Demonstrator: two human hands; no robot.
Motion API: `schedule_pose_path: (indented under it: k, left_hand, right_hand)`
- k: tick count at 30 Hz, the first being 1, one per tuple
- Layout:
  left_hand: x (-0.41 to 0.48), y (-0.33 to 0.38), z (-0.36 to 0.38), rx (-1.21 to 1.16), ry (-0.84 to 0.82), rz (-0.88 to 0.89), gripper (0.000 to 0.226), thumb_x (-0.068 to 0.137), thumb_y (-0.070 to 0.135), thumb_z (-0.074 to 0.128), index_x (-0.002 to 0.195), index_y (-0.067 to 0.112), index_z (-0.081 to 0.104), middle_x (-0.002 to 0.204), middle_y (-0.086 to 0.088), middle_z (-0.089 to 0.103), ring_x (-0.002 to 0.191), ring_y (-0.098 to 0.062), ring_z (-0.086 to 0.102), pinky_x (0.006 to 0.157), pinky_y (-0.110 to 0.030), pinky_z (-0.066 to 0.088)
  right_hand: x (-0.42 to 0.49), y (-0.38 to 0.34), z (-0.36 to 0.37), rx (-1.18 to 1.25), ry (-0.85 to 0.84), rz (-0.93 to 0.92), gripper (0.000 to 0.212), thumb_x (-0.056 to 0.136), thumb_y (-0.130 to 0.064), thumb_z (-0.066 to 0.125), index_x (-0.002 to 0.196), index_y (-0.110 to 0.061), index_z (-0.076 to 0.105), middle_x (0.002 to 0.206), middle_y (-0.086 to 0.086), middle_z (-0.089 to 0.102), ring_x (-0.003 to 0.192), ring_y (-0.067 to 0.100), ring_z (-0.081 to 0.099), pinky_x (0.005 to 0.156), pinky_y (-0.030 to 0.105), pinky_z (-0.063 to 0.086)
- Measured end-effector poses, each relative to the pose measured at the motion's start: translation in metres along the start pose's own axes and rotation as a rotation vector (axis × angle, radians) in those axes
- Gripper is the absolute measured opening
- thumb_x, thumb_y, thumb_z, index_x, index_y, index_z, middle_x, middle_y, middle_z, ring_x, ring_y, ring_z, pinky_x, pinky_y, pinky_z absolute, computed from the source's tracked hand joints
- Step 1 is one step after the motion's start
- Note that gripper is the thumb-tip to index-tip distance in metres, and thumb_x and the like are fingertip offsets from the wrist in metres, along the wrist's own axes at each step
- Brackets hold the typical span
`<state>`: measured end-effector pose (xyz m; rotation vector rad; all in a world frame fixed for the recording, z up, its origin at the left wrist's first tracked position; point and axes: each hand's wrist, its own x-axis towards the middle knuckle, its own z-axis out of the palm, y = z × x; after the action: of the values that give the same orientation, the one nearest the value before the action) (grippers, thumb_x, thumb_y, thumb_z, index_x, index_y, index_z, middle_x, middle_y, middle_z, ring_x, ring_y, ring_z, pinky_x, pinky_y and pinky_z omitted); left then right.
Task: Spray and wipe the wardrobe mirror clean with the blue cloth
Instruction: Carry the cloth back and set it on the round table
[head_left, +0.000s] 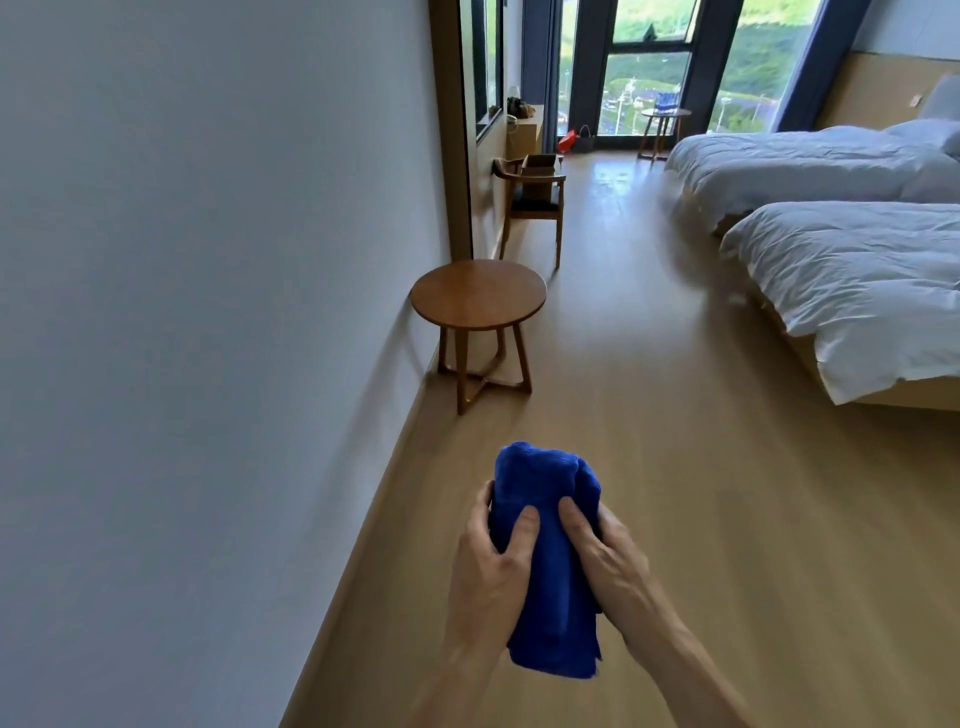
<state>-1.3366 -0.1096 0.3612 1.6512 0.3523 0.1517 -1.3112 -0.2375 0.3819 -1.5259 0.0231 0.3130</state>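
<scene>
A folded blue cloth (545, 519) is held low in front of me, over the wooden floor. My left hand (493, 566) grips its left side with the thumb across the front. My right hand (608, 556) grips its right side, thumb pressed into the fabric. The cloth's lower end hangs below both hands. No spray bottle is in view. A tall wood-framed glass panel (485, 67) stands far ahead on the left wall; whether it is the wardrobe mirror I cannot tell.
A plain white wall (208, 312) runs along my left. A small round wooden table (478, 293) stands against it just ahead, a wooden chair (535, 202) beyond. Two beds with white duvets (857, 270) fill the right. Large windows (649, 67) close the far end.
</scene>
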Motion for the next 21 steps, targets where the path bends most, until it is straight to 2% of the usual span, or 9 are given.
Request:
schedule_pose_path:
  k: [3, 7, 11, 16, 21]
  left_hand:
    - [0.044, 0.010, 0.027, 0.017, 0.003, -0.004, 0.061, 0.091, 0.056, 0.061, 0.146, 0.033, 0.047, 0.123, 0.013, 0.068, 0.106, -0.005, 0.069, 0.093, -0.033, 0.060]
    - [0.095, 0.025, 0.066, 0.008, 0.009, -0.007, 0.069, 0.085, 0.063, 0.060, 0.146, 0.034, 0.047, 0.124, 0.012, 0.068, 0.107, -0.006, 0.070, 0.094, -0.035, 0.060]
    - [0.143, 0.041, 0.097, 0.008, 0.021, 0.032, 0.047, 0.099, 0.042, 0.063, 0.143, 0.030, 0.051, 0.118, 0.014, 0.071, 0.103, -0.002, 0.070, 0.092, -0.034, 0.060]
    - [0.202, 0.054, 0.134, 0.032, -0.039, 0.063, 0.046, 0.100, 0.039, 0.061, 0.144, 0.030, 0.050, 0.120, 0.012, 0.070, 0.105, -0.004, 0.070, 0.092, -0.035, 0.060]
    - [0.273, 0.056, 0.167, 0.031, -0.080, 0.060, 0.036, 0.102, 0.034, 0.059, 0.137, 0.032, 0.052, 0.114, 0.014, 0.070, 0.102, 0.000, 0.069, 0.083, -0.022, 0.059]
  right_hand:
    - [0.044, -0.014, -0.022, -0.014, -0.021, -0.003, 0.020, 0.100, -0.038, 0.051, 0.111, -0.028, 0.064, 0.093, -0.007, 0.075, 0.082, 0.008, 0.072, 0.064, 0.017, 0.054]
    - [0.102, -0.032, -0.055, -0.016, -0.042, -0.008, 0.020, 0.099, -0.039, 0.052, 0.111, -0.029, 0.064, 0.096, -0.006, 0.075, 0.083, 0.008, 0.072, 0.064, 0.018, 0.054]
    - [0.152, -0.050, -0.083, -0.037, -0.046, -0.029, 0.022, 0.097, -0.043, 0.052, 0.111, -0.029, 0.064, 0.098, -0.005, 0.074, 0.085, 0.010, 0.072, 0.066, 0.021, 0.056]
    - [0.211, -0.057, -0.113, -0.107, 0.021, -0.095, 0.021, 0.098, -0.043, 0.052, 0.112, -0.031, 0.061, 0.091, -0.011, 0.073, 0.081, 0.008, 0.070, 0.065, 0.021, 0.055]
    - [0.282, -0.059, -0.137, -0.140, 0.079, -0.086, 0.023, 0.098, -0.045, 0.052, 0.114, -0.032, 0.060, 0.093, -0.009, 0.072, 0.081, 0.006, 0.069, 0.066, 0.023, 0.055]
